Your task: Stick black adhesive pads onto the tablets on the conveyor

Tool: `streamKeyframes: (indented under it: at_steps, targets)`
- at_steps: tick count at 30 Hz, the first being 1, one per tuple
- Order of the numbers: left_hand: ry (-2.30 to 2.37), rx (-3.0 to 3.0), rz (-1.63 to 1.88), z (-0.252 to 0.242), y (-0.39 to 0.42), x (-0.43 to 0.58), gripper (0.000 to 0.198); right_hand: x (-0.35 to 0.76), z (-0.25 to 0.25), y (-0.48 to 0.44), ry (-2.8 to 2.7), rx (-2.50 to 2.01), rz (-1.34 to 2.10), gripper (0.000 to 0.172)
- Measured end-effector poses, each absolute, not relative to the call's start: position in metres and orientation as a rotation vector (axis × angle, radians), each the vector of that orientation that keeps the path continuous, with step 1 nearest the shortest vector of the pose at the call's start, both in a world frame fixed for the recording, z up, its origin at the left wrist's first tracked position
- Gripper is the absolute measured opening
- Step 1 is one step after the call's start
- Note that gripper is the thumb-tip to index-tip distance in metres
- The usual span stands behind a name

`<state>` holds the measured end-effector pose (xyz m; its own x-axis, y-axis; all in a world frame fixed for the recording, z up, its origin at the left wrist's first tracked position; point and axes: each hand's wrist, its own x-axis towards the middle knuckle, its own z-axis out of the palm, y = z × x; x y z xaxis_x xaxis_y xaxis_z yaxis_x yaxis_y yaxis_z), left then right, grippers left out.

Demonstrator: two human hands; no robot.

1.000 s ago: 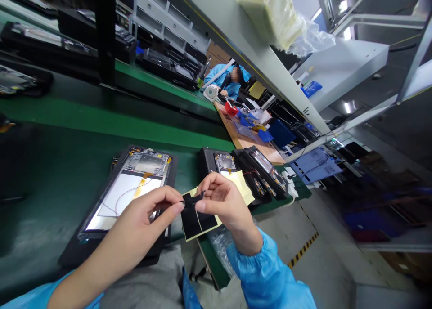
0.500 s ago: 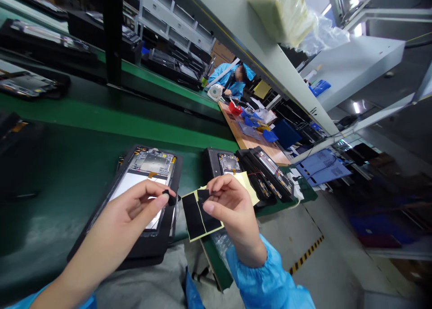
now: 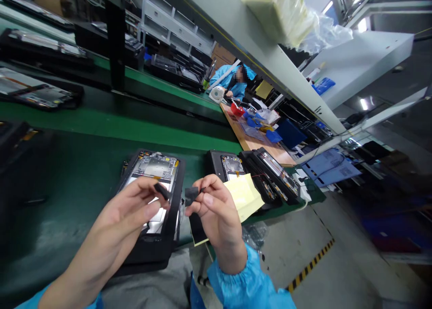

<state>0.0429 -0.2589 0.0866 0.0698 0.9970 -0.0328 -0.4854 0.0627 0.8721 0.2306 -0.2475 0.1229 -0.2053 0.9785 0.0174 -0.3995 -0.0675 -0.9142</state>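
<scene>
My left hand (image 3: 130,214) pinches a small black strip (image 3: 162,190) between thumb and forefinger. It hovers over an opened tablet in a black tray (image 3: 153,201) on the green bench. My right hand (image 3: 214,210) grips a yellow backing sheet (image 3: 245,196) that carries black adhesive pieces (image 3: 196,228), and a black tab (image 3: 191,194) sticks up at its fingertips. The two hands are a few centimetres apart.
More opened devices in black trays (image 3: 270,169) lie to the right, and others (image 3: 40,95) sit on the green conveyor (image 3: 101,120) at the left. A co-worker in blue (image 3: 232,82) sits at a wooden table (image 3: 256,142) beyond. A shelf (image 3: 256,43) runs overhead.
The black strip has come off the sheet in my left hand, which drew away to the left. My right hand turned the yellow sheet, so less of its black side shows.
</scene>
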Motion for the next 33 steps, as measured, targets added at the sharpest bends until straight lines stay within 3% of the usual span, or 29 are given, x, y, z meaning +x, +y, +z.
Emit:
streamKeyframes:
  at_steps: [7, 14, 20, 25, 28, 30, 33]
  targets:
    - [0.949, 0.773, 1.521, 0.095, -0.267, 0.065, 0.059, 0.217, 0.112, -0.251, -0.982, -0.837, 1.546, 0.036]
    - [1.116, 0.918, 1.581, 0.091, -0.27, 0.067, 0.053, 0.21, 0.099, -0.254, -1.01, -0.987, 1.361, 0.037]
    - [1.079, 0.845, 1.72, 0.07, -0.269, 0.071, 0.051, 0.198, 0.09, -0.258, -1.003, -0.957, 1.233, 0.026]
    - [1.016, 0.66, 1.859, 0.073, -0.261, 0.054, 0.06, 0.204, 0.081, -0.258, -0.942, -0.941, 1.029, 0.026]
    - [1.027, 0.687, 1.716, 0.068, -0.259, 0.025, 0.067, 0.219, 0.074, -0.267, -0.897, -0.957, 1.018, 0.024]
    - [1.084, 0.935, 1.59, 0.053, -0.259, -0.002, 0.076, 0.227, 0.063, -0.282, -0.926, -0.941, 1.122, 0.03]
    - [1.171, 1.536, 1.377, 0.015, -0.259, -0.041, 0.084, 0.224, 0.032, -0.315, -1.057, -1.05, 1.093, 0.053]
